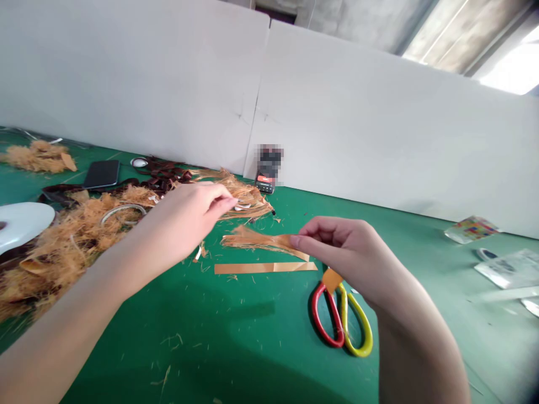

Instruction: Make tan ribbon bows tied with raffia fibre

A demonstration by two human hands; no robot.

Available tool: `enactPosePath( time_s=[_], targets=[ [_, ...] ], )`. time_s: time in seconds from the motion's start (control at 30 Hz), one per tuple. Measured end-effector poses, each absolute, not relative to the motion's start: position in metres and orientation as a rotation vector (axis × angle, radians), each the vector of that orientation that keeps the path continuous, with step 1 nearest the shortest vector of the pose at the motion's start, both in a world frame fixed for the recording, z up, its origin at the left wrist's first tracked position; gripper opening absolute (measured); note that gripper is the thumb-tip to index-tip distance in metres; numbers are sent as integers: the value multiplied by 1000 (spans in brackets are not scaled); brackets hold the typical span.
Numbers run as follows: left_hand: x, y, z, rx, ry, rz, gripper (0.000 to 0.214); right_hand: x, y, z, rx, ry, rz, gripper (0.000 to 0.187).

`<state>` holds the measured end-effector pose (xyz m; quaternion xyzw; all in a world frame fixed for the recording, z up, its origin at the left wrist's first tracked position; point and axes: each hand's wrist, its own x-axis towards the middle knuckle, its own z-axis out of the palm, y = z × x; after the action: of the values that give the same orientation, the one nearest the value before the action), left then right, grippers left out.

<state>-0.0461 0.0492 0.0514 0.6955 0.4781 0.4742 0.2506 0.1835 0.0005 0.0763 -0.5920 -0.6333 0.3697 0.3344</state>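
Between the thumb and fingers of my right hand (345, 241) is a tan ribbon strip (269, 242), its left end frayed into fine threads. My left hand (200, 210) is closed in a pinch above the green table, beside a bundle of frayed ribbon (248, 193); what its fingertips hold, if anything, I cannot make out. Just below the held strip lies a flat, uncut-looking tan ribbon piece (265, 268). Scissors (342, 320) with one red and one yellow handle rest under my right hand, their blades mostly hidden by it and a bit of ribbon.
Fluffy tan fibre (84, 230) is heaped at the left, near a white spool (25, 221) and a dark phone (101, 174). Another phone (265, 182) leans against the white partition (379, 123). Plastic packets (471, 230) lie at the right. Loose threads litter the green table (236, 348).
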Motion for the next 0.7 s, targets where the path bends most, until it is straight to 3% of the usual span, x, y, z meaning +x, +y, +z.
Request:
enactPosePath(
  time_s=[0.17, 0.47, 0.7],
  targets=[
    [-24, 33, 59, 2104, 1077, 840, 22, 175, -2, 73, -1501, -1621, 1034, 28],
    [-15, 25, 56, 1987, 1028, 907, 10, 172, -6, 71, -1476, -1563, 1025, 18],
    [-22, 33, 51, 2016, 1026, 851, 13, 173, -6, 77, -1459, -1558, 901, 14]
  ],
)
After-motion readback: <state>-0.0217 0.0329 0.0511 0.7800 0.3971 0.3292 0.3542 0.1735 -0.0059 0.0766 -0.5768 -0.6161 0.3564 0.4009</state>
